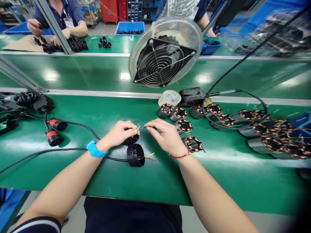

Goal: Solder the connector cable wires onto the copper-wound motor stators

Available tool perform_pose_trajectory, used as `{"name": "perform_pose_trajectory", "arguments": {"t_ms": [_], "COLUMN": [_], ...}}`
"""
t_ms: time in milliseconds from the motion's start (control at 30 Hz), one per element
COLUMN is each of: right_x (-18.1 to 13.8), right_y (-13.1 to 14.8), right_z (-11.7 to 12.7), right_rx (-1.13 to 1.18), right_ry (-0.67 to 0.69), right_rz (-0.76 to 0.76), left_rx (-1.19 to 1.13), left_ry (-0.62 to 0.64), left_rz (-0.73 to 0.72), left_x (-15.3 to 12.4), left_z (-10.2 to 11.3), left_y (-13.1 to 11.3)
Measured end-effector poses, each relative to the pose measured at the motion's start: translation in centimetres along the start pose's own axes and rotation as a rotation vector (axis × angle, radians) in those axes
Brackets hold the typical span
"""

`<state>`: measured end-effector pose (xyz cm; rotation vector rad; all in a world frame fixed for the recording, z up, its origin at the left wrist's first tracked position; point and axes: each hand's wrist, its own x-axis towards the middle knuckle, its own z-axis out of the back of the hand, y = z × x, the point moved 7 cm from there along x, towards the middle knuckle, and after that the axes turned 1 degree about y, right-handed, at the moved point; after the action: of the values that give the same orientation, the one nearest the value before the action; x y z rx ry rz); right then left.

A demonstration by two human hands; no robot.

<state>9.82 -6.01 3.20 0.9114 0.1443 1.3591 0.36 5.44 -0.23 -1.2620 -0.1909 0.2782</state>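
Observation:
Above the green bench, my left hand [123,132] is closed on thin coloured wires [138,127] that rise by a black ring-shaped housing [132,139], partly covered by that hand. Thumb and forefinger of my right hand [165,134] pinch the wire tips from the right. Just below, a second black housing [135,155] lies on its side, with yellow, red and blue wires [150,158] sticking out of its mouth. A black cable [73,149] enters it from the left. Right of my right hand stands a motor stator [193,144] with copper windings.
More stators [263,129] fill the bench's right side. A fan with a wire guard [159,66] hangs ahead. Black plugs with red bands [53,137] lie left, and a black cable loop [233,126] hangs at right. A co-worker [59,19] sits across the line.

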Motion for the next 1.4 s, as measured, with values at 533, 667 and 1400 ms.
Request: {"name": "perform_pose_trajectory", "arguments": {"t_ms": [533, 667, 1400], "right_x": [-0.3, -0.2, -0.6], "right_y": [0.9, 0.6, -0.4], "right_z": [0.5, 0.6, 0.1], "right_rx": [0.015, 0.109, 0.332], "right_ry": [-0.058, -0.003, 0.039], "right_rz": [0.105, 0.016, -0.24], "left_rx": [0.012, 0.1, 0.146], "left_ry": [0.006, 0.027, 0.079], "left_rz": [0.044, 0.032, 0.032], "left_x": [-0.1, -0.2, -0.4], "left_z": [-0.2, -0.5, -0.9], "left_y": [0.1, -0.5, -0.9]}}
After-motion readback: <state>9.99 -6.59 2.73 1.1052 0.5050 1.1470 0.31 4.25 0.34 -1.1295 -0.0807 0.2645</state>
